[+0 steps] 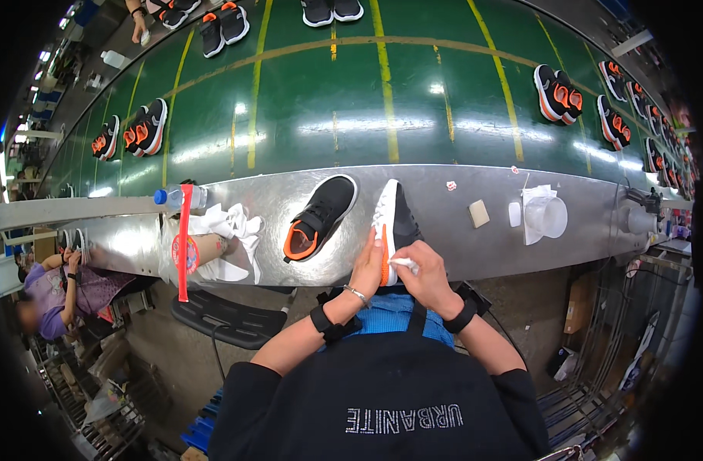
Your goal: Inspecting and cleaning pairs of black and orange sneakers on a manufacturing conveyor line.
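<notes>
At the far left a co-worker in a purple top [53, 321] is near the end of the grey metal bench [459, 250]. Next comes a clear plastic bottle with a blue cap [196, 197]; a long, narrow red strip [184, 265] crosses in front of it, partly hiding it, and crumpled white cloth [240, 223] lies just to the right. A black low shoe with an orange lining [327, 209] rests on the bench, apart from the hands. Right of it, the left hand [364, 269] is clamped on a black shoe with a white-and-orange sole [401, 219], tipped on its side over the bench's near edge, sole leftward. The right hand [424, 280] pinches a small white wad [403, 263] at the sole, covering part of the shoe. Farther right lie a cream rectangular block [478, 213], a small white rounded piece [514, 213] and a clear plastic cup [550, 217] on white paper. Beyond the bench, a green conveyor belt [313, 100] carries more shoes.
</notes>
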Available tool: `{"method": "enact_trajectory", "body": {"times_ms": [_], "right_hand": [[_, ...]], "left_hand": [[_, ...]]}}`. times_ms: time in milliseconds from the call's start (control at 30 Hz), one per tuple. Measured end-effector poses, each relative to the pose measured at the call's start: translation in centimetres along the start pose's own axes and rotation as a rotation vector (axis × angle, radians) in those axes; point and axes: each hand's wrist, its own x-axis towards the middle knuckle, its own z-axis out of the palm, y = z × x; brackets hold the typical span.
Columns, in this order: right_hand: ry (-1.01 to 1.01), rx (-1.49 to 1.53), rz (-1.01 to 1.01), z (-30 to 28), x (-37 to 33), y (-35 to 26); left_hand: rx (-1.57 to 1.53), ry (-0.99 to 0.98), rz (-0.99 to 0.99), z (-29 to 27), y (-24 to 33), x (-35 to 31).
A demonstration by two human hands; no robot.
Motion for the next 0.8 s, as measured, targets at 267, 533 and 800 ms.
{"method": "enact_trajectory", "body": {"times_ms": [267, 533, 800], "right_hand": [[-0.072, 0.034, 0.013, -0.1, -0.5, 0.4], [-0.021, -0.062, -0.068, -0.2, -1.0, -0.4], [0.029, -0.129, -0.102, 0.3, 0.6, -0.7]], "left_hand": [[0.118, 0.005, 0.033, -0.1, 0.2, -0.2], [-0.158, -0.013, -0.056, -0.7, -0.6, 0.5], [-0.284, -0.046, -0.142, -0.5, 1.0, 0.1]]}}
